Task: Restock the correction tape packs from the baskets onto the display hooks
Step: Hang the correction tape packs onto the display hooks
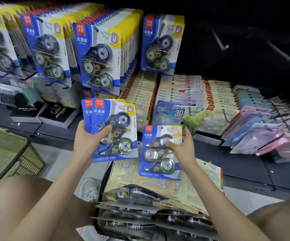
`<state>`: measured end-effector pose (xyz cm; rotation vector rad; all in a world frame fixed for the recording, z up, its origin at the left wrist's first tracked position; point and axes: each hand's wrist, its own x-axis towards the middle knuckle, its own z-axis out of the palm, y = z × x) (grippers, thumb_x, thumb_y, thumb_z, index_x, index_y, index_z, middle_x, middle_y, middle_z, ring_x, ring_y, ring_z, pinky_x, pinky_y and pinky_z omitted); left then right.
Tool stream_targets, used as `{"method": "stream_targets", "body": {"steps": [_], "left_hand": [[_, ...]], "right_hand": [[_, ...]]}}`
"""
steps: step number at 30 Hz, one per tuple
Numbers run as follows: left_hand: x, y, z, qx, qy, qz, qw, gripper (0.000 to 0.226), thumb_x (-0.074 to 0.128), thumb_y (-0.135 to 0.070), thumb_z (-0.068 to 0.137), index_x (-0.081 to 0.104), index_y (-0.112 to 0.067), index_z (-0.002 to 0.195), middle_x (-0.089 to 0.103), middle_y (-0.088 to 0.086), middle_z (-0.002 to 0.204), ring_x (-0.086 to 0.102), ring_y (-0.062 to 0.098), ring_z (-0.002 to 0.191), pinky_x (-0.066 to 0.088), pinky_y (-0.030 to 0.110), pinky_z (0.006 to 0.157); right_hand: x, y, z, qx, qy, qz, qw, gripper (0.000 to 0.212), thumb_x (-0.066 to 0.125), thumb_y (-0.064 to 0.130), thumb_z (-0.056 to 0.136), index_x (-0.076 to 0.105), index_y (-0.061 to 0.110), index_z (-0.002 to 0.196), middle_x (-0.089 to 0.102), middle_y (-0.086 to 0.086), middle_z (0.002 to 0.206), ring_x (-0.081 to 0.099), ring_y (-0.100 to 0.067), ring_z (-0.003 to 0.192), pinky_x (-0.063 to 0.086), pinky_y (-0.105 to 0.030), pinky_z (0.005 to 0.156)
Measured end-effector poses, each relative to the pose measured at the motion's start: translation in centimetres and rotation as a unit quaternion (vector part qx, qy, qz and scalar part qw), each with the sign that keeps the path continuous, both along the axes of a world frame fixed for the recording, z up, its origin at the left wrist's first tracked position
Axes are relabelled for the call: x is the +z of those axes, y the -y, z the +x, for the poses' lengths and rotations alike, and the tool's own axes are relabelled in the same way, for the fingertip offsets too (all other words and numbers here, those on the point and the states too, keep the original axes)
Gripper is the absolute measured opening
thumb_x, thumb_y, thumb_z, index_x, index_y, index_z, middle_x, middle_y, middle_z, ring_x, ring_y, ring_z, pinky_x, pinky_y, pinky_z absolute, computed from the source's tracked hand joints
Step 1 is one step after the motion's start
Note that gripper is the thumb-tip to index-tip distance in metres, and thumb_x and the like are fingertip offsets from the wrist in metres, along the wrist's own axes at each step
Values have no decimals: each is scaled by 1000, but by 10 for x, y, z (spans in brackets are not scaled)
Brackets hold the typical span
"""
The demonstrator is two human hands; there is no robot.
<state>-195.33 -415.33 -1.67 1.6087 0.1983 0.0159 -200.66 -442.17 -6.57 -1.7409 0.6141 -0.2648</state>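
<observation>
Packs were mid-shuffle at this point. I had the left hand (90,136) wrapped around a stack (113,131) of at least two correction tape packs, thumb across the front, held upright in front of the shelf. The right hand (181,147) was pinching one pack (159,153) near its top right, just above the basket (97,228) down by the knees, which had plenty more lying in it.

So I'd call this the gathering step: stock coming out of the basket, nothing on a hook yet. Up top, the full rows (97,54) on the left looked crammed, the hung packs (161,44) in the middle were only a few deep, and bare hooks (221,44) stuck out of the dark panel to the right.

Next move, I reckoned: lift a pack up, line its hang hole with a hook tip, then slide it back. I couldn't make out the holes from here, so aim would matter.
</observation>
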Motion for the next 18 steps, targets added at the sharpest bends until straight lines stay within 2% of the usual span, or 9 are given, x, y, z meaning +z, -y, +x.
{"method": "stream_targets", "body": {"steps": [3,7,9,11,13,15,18], "left_hand": [[19,5,-4,-2,40,25,999,40,85,-16,75,57,-23,104,72,-3,103,70,21,96,57,39,83],[63,14,-5,-13,122,60,991,40,85,-18,75,54,-34,96,70,-16,98,68,7,92,52,33,84],[84,19,-4,-16,154,55,986,42,85,-18,74,54,-36,96,69,-23,91,66,1,87,51,29,82],[101,24,2,-15,185,51,981,44,85,-18,74,53,-38,98,69,-24,93,67,0,89,51,28,83],[114,30,9,-1,215,41,976,43,84,-18,76,53,-39,98,69,-24,94,67,0,92,52,28,86],[124,35,18,24,247,30,968,45,82,-17,78,50,-41,99,67,-28,97,66,-3,95,51,24,88],[133,42,32,68,292,3,954,47,80,-16,81,49,-35,110,64,-21,112,63,-3,102,48,20,91]], "right_hand": [[36,23,-11,-8,67,-44,997,63,79,8,79,52,21,135,65,5,124,62,-13,112,50,-44,101],[86,43,-15,-32,156,-97,982,67,76,11,83,47,19,143,57,3,139,53,-14,127,44,-44,108],[111,44,-10,-27,216,-104,970,64,75,13,81,50,18,140,59,0,136,55,-17,126,45,-48,107],[133,42,0,-8,258,-104,961,58,75,6,82,54,17,134,63,3,127,60,-15,119,49,-44,103],[151,38,14,14,275,-93,957,59,74,2,83,53,15,136,66,5,122,63,-11,114,51,-40,100],[164,37,30,35,280,-90,955,67,74,2,83,48,17,142,65,4,126,62,-12,117,50,-43,101],[176,32,52,61,276,-94,954,72,74,3,82,45,21,146,63,2,131,61,-13,119,50,-47,101]]}}
